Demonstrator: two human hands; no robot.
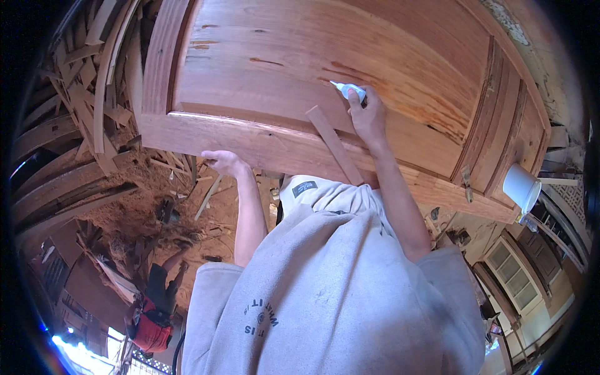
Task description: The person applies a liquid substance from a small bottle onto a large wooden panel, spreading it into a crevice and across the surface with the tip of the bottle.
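Observation:
A panelled wooden door lies in front of me, its reddish face marked by several dark cracks and streaks. My right hand is closed round a small white-and-blue glue bottle with a pointed nozzle. The nozzle points left, its tip at or just above a dark crack in the panel. At the door's near edge is my left hand, fingers stretched out against the edge and partly hidden. Between my hands, a loose wooden strip lies slanted across the door's near rail.
A white tub and a small brush-like tool rest on the door's right part. Wood offcuts pile up at the left, above sawdust on the floor. A person in red is at the lower left.

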